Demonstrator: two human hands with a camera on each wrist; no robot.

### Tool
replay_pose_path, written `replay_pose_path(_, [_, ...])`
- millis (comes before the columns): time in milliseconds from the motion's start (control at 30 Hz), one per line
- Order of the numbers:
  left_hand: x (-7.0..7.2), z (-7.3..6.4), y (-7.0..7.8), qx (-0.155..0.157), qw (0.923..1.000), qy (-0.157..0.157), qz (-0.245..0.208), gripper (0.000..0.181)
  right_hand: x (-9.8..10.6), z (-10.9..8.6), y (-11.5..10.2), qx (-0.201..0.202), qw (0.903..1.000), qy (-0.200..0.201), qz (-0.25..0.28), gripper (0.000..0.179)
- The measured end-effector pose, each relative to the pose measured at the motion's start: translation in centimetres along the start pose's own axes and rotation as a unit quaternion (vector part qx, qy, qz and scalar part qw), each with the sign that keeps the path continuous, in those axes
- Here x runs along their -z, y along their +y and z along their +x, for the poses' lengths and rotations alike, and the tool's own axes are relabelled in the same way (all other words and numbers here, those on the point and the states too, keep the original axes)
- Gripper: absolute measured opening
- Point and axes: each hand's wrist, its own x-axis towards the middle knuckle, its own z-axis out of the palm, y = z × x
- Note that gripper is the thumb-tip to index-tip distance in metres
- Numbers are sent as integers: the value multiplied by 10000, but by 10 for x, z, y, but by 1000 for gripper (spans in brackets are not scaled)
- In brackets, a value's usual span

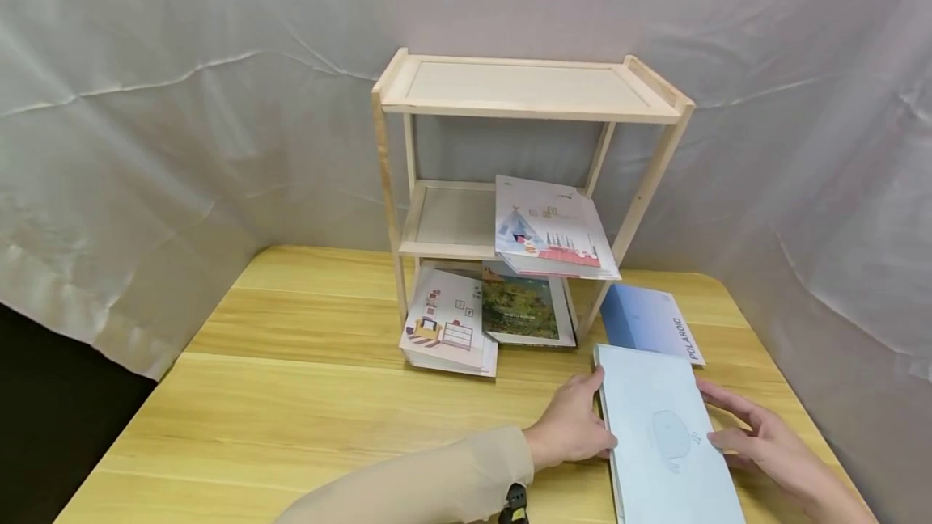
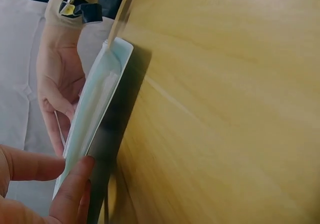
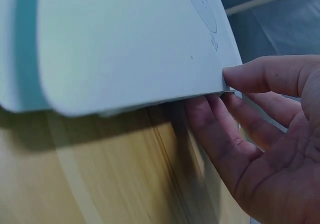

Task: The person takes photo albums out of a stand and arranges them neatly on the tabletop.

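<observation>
A pale blue book (image 1: pixel 658 435) with a whale drawing on its cover lies between my two hands at the right front of the table. My left hand (image 1: pixel 571 420) grips its left long edge, thumb near the cover and fingertips along the side. From the other side, my right hand (image 1: pixel 764 439) holds the right edge. In the right wrist view, the thumb (image 3: pixel 265 74) rests on the cover's edge while the fingers reach underneath. The left wrist view shows the book's page side (image 2: pixel 97 99) tilted above the table, with a dark shadow beside it.
A three-tier wooden shelf (image 1: pixel 535 89) stands at the back. Its middle tier bears illustrated books (image 1: pixel 553 225) on the right; the bottom holds more illustrated books (image 1: pixel 446 322) and a photo album (image 1: pixel 520 310). A blue POLAROID book (image 1: pixel 648 318) lies right of it. Grey cloth (image 1: pixel 182 103) surrounds the table.
</observation>
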Motion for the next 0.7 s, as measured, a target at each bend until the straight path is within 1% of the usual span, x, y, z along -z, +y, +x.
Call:
replay_pose_path(100, [-5, 4, 2, 30, 9991, 104, 399, 98, 4, 0, 2, -67, 9997, 166, -154, 68])
replay_pose_path(167, [-7, 6, 2, 36, 9983, 146, 559, 99, 6, -1, 3, -106, 9995, 208, -229, 68])
replay_pose_path(267, [-10, 6, 1, 38, 9983, 160, 564, 100, 7, -3, 4, -239, 9991, 206, -297, 67])
replay_pose_path(367, [-11, 6, 1, 6, 9980, 135, 616, 101, 8, -6, 4, -329, 9990, 113, -292, 66])
replay_pose_path(433, [-12, 6, 1, 3, 9976, 126, 685, 101, 10, -7, 5, -266, 9993, 28, -249, 66])
replay_pose_path(533, [-12, 8, 1, -35, 9957, 157, 917, 101, 13, -7, 5, -135, 9997, -40, -222, 64])
replay_pose_path(567, [-13, 8, 0, -36, 9954, 163, 939, 101, 14, -7, 5, -110, 9997, -24, -238, 64])
replay_pose_path(700, [-14, 11, 0, -107, 9951, 199, 965, 99, 15, -4, 5, -243, 9981, 229, -523, 63])
